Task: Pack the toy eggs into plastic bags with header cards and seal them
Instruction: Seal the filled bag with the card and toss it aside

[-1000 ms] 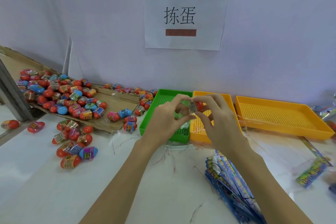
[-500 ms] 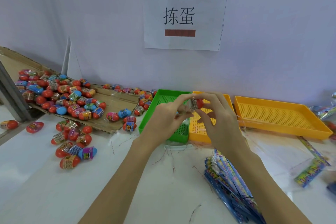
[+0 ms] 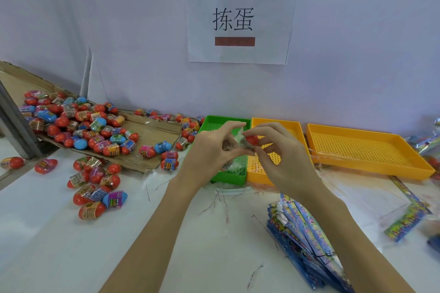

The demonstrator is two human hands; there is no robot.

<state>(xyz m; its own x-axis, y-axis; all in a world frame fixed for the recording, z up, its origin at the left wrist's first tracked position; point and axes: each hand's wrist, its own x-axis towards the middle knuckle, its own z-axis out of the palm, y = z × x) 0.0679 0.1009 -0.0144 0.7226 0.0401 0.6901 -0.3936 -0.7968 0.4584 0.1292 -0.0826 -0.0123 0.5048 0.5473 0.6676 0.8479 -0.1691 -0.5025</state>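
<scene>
My right hand (image 3: 283,157) pinches a red toy egg (image 3: 250,141) with a printed band, held above the green tray (image 3: 223,176). My left hand (image 3: 209,152) pinches a clear plastic bag (image 3: 234,162) beside the egg, the film crumpled between both hands. Several loose toy eggs (image 3: 95,183) lie on the white table at the left. More eggs (image 3: 78,123) are piled on a flattened cardboard sheet (image 3: 152,133). A stack of blue header-card bags (image 3: 307,235) lies near my right forearm.
Two yellow perforated trays (image 3: 273,126) (image 3: 366,150) sit to the right of the green one, against the wall. A paper sign (image 3: 240,19) hangs above. Packed bags (image 3: 404,221) lie at the far right. Thin plastic strips litter the table.
Both hands have stayed above the green tray, shifting only slightly; my fingers work the egg and the film between them.
</scene>
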